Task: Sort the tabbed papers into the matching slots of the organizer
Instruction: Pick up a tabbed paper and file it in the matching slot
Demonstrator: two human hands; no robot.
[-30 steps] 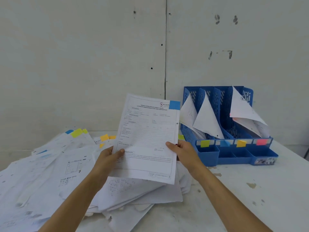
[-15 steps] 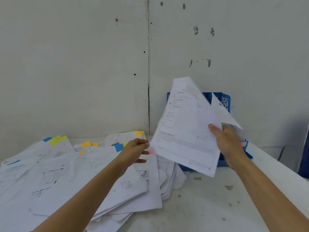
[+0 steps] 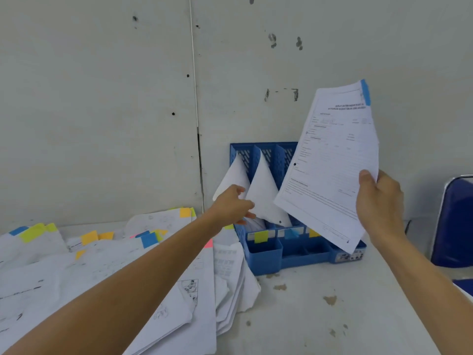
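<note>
Hands apart: right hand [image 3: 378, 201] pinched the blue-tabbed paper [image 3: 330, 162] above the organizer [image 3: 266, 254], left hand [image 3: 234, 206], fingers loose, touched the filed sheets [image 3: 263, 190]; the limp paper could buckle against them or slip into the wrong slot.

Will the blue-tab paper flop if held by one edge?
Probably floppy: the white printed sheet with a blue tab curves above the right hand gripping its edge. Likely light: one hand holds it up. White sheets in the blue plastic organizer droop.
</note>
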